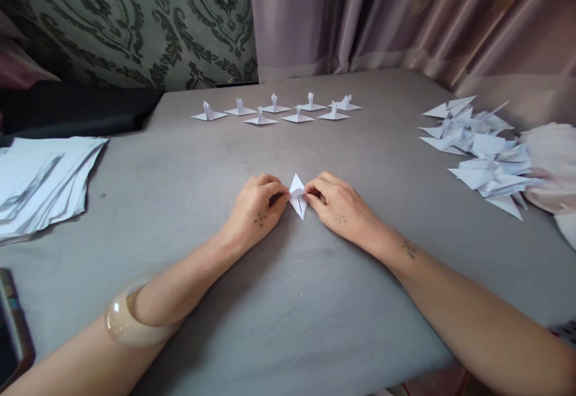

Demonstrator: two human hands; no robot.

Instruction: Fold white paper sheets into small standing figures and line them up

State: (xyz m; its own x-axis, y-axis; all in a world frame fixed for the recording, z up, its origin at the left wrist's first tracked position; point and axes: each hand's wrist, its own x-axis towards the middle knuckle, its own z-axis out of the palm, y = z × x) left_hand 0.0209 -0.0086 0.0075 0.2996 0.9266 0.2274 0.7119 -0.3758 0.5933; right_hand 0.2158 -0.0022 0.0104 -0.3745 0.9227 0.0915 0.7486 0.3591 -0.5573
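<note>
Over grey worktop (pixel 301 300), pinched folded paper (pixel 297 197) at opposite edges with left hand (pixel 257 210) and right hand (pixel 341 209), presumably for steadiness; could not quite see fingertip contact. Beyond that paper, had paper figures (pixel 260 119) spaced, likely protecting folds; right of it, a paper heap (pixel 490 147).

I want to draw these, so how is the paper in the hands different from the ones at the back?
The small paper is a narrow diamond, but the back papers spread wide, with a part sticking up. Both hands' fingertips hold the small paper; the back papers stand by themselves on the gray table. Both are white and folded.
</note>
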